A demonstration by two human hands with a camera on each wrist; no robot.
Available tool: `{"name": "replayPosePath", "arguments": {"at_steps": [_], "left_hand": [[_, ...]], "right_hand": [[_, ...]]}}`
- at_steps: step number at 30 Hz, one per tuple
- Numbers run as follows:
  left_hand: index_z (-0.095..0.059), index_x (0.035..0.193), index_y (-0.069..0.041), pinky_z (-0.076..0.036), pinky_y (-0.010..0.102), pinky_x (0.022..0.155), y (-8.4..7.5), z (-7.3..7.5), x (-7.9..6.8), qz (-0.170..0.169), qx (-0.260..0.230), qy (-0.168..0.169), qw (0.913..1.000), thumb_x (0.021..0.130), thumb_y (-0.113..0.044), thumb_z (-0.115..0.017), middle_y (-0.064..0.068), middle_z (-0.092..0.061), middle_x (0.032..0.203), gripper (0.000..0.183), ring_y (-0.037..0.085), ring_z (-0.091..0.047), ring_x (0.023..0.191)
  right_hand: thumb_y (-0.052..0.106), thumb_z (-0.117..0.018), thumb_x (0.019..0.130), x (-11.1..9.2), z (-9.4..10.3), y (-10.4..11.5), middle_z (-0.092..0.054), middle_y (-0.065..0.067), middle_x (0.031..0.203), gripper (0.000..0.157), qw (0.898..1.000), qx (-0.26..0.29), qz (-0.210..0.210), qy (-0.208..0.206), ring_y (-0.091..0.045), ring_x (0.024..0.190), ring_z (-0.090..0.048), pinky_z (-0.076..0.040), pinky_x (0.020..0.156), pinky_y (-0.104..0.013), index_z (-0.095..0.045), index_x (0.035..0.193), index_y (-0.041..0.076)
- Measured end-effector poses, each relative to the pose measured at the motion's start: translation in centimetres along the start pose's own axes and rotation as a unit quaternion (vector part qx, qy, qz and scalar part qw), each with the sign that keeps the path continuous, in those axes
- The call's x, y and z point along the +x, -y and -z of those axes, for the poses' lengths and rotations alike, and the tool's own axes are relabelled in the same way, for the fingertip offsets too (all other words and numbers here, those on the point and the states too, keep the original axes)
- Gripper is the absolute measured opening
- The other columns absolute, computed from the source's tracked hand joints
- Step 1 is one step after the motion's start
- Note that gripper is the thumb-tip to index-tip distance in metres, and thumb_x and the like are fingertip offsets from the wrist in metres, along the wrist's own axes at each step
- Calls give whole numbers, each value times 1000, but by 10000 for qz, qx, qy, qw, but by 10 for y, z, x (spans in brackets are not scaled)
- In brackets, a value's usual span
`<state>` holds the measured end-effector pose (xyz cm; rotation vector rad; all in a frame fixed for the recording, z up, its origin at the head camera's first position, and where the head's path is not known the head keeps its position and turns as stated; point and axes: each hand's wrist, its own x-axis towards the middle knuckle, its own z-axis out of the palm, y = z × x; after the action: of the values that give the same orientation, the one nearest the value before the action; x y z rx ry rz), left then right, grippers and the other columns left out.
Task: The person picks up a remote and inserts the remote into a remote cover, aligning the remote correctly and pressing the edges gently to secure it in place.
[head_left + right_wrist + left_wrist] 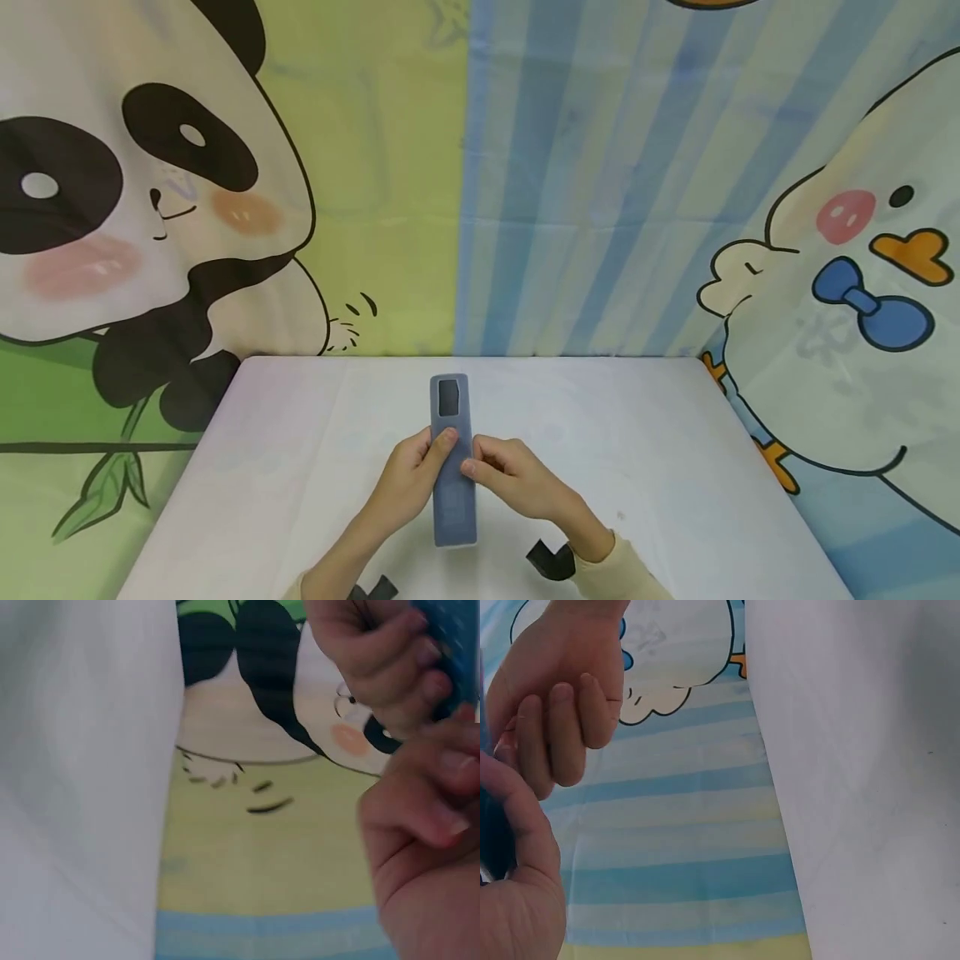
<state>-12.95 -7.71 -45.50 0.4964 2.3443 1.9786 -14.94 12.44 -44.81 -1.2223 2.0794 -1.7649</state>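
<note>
A long, slim blue-grey box (453, 508) with a dark window (448, 397) near its far end is held above the white table, its exact kind unclear. My left hand (408, 479) grips its left side, thumb lying across the front and fingers behind it. My right hand (521, 479) pinches the right edge near the middle, thumb tip on the front and the other fingers curled. In the right wrist view, part of the box (454, 645) looks blue with small light marks. The left wrist view shows the curled right fingers (566, 742) close to the left thumb.
The white table (622, 433) spreads beneath both hands. Behind it hangs a printed cloth (390, 192) with a panda on the left and a white duck on the right. Black straps (552, 561) show near the wrists.
</note>
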Motion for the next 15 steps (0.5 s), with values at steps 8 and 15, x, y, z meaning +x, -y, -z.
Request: {"name": "replayPosePath", "arguments": {"at_steps": [8,15], "left_hand": [[-61,106,9,-54,28,62,3,-1,-1,-162,-1101,758,9909,111,-33,-37,3,-66,79,49,12,-64,70],[-64,102,0,-53,29,59,6,3,-2,-704,-335,402,9961,109,-28,-46,-3,-65,77,34,10,-62,67]], "right_hand": [[8,-41,109,4,-11,-8,-28,-7,55,34,9633,2625,463,319,-15,42,-22,-18,37,-31,-43,76,1],[5,-50,105,4,-9,0,-33,-6,58,29,9918,1251,211,-166,-11,47,-28,-25,41,-27,-47,76,5]]}}
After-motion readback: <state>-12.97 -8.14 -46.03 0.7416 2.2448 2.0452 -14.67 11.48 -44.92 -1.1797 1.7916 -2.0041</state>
